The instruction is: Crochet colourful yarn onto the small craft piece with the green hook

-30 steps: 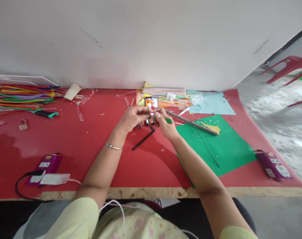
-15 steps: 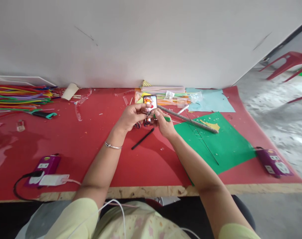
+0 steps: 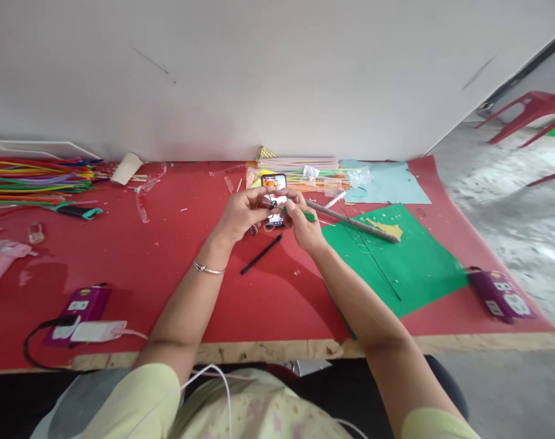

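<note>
My left hand point(image 3: 241, 213) pinches a small dark piece point(image 3: 273, 203), too small to make out well, above a lit phone point(image 3: 276, 181). Close against it, my right hand point(image 3: 304, 222) is wrapped round a green-handled tool point(image 3: 310, 216), and a thin pale rod sticks out to the right of that hand. The fingertips of both hands meet around the dark piece. A black pen-like stick point(image 3: 261, 254) lies just below the hands. Multicoloured cords show partly under my left fingers.
A long grey fuzzy rod point(image 3: 355, 221) and a thin dark wire lie over a green sheet point(image 3: 424, 268). Colourful pipe cleaners point(image 3: 35, 180) and a pink glue gun point(image 3: 5, 259) are at the left. Purple power strips point(image 3: 88, 305) sit left and right near the front edge.
My right fingers have shifted and now reach further over the dark piece towards my left hand. The pink glue gun has come into view at the left, where another person's hand was partly visible.
</note>
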{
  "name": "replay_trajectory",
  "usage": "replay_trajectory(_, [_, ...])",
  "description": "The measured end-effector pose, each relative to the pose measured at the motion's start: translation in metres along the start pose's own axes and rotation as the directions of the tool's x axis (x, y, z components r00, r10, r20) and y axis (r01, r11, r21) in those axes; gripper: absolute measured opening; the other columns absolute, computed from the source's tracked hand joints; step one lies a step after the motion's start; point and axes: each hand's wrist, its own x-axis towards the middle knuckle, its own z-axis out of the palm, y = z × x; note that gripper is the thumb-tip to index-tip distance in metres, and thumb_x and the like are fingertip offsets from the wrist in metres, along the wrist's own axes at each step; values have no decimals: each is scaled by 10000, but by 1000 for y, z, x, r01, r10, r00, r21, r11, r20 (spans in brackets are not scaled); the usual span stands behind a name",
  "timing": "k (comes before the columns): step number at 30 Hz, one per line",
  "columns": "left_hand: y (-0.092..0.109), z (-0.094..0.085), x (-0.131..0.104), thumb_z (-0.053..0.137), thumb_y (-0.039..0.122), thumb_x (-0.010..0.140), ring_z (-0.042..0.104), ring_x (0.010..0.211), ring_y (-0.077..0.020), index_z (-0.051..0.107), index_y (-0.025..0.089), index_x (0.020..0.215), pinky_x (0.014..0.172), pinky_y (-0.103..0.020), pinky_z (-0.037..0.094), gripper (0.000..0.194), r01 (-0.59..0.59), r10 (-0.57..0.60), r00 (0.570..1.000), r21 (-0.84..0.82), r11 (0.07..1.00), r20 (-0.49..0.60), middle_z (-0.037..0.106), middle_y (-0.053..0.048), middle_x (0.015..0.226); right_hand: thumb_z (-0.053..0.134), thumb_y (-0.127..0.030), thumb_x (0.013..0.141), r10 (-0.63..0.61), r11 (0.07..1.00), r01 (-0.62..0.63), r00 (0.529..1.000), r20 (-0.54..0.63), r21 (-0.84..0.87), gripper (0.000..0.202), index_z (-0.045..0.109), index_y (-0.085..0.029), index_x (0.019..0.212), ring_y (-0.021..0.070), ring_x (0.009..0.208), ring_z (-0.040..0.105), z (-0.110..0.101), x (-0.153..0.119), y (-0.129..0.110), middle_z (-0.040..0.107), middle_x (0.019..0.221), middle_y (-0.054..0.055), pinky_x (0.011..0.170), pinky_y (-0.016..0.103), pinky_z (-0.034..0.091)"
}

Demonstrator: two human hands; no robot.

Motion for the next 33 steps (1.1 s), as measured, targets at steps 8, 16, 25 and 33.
replay_trajectory(8, [3, -6, -1, 896, 139, 669, 645, 705, -129, 858, 195, 1111, 569, -236, 465, 447, 32, -31, 999, 8, 999, -13, 735, -38, 865, 681, -736, 955, 32, 997, -33, 999, 13, 74, 479, 733, -261, 927, 124, 664, 507, -8, 4, 3, 721, 902, 5, 551, 277, 415])
replay_trajectory(16, [10, -8, -2, 921, 173, 674, 629, 623, -110, 851, 183, 1146, 540, -238, 463, 477, 35, -34, 999, 36, 999, -27, 739, -29, 810, 732, -729, 909, 124, 978, -130, 991, 47, 165, 515, 783, -260, 1117, 129, 699, 628, -12, 7, -1, 750, 965, 22, 487, 241, 420])
replay_trajectory(25, [2, -3, -2, 960, 222, 682, 755, 784, -188, 833, 169, 1190, 742, -308, 598, 527, 39, -41, 999, 57, 998, 30, 812, -77, 884, 803, -759, 833, 171, 958, -181, 983, 62, 224, 565, 804, -241, 1058, 142, 708, 682, -10, 5, 5, 772, 922, 29, 514, 249, 495])
replay_trajectory(33, [-5, 5, 0, 949, 253, 685, 641, 664, -118, 836, 209, 1136, 525, -230, 398, 467, 42, -45, 998, -58, 997, -43, 785, -55, 921, 763, -782, 862, 104, 975, -104, 995, 11, 195, 529, 770, -257, 928, 153, 801, 639, -4, 5, 10, 703, 947, 21, 582, 259, 538])
